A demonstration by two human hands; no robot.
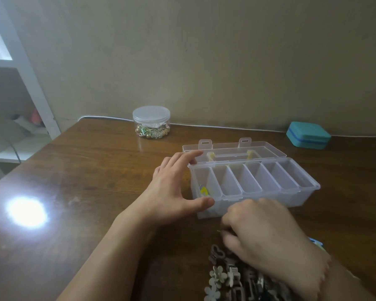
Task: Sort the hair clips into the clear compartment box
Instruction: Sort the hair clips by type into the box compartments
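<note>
The clear compartment box [300, 197] lies open on the wooden table, its lid [269, 148] folded back behind it. A yellow hair clip [204, 191] lies in the leftmost compartment; the other compartments look bare. My left hand [174, 192] grips the box's left end, thumb on the front wall and fingers at the back corner. My right hand [267, 240] is blurred, fingers curled, just in front of the box and above a pile of hair clips [228, 276], beige flower shapes and brown ones. A small green tip shows at its fingers; what it holds is hidden.
A round clear jar [151, 122] with a lid, holding gold and pale trinkets, stands at the back of the table. A teal case [308, 134] sits at the back right. A white cable [226, 127] runs along the wall. White shelving [20, 83] stands left.
</note>
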